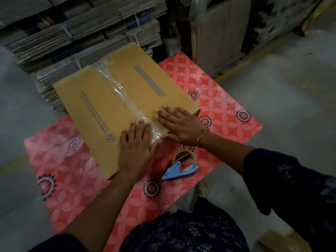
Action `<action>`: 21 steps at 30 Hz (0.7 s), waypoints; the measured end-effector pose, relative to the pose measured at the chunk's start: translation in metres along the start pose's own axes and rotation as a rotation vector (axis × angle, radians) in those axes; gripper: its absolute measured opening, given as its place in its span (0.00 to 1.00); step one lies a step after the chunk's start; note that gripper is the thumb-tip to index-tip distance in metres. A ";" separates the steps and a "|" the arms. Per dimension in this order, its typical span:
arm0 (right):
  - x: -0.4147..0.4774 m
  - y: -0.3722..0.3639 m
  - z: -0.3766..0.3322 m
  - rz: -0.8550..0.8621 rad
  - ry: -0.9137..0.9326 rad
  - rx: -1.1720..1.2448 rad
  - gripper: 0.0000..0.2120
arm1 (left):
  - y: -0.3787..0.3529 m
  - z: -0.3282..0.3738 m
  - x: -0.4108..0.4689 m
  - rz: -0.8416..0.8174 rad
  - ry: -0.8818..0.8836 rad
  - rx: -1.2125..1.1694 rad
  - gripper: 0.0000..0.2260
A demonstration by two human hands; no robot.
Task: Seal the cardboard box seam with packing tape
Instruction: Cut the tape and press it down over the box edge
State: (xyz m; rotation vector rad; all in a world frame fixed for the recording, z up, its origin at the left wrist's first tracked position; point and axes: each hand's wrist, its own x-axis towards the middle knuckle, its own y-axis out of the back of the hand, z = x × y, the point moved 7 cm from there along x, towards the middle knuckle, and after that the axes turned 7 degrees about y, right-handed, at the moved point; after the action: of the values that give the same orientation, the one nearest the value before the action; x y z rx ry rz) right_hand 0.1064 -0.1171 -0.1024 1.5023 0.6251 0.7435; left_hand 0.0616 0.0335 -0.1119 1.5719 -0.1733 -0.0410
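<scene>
A brown cardboard box lies flat on a table with a red flowered cloth. A strip of clear packing tape runs along its middle seam from the far edge to the near edge. My left hand rests flat, fingers apart, on the near end of the seam. My right hand, with a bracelet at the wrist, lies flat on the box just right of the tape. A blue tape dispenser with a roll of clear tape lies on the cloth near the box's front corner, untouched.
Bundled stacks of flattened cardboard stand behind the table. Wrapped panels lean at the back right. Grey concrete floor surrounds the table. Another brown carton's corner shows at bottom right.
</scene>
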 end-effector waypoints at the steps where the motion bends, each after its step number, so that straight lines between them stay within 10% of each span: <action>1: 0.003 -0.005 0.003 -0.037 0.057 -0.025 0.33 | -0.002 -0.001 0.000 -0.004 0.000 0.013 0.30; 21: 0.008 -0.025 0.007 -0.095 0.213 -0.054 0.35 | -0.007 0.002 0.003 0.031 0.046 0.052 0.34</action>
State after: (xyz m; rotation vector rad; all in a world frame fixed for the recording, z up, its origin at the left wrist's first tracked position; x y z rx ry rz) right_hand 0.1181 -0.1137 -0.1262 1.3448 0.8240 0.8469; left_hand 0.0649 0.0309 -0.1190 1.6206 -0.1644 0.0242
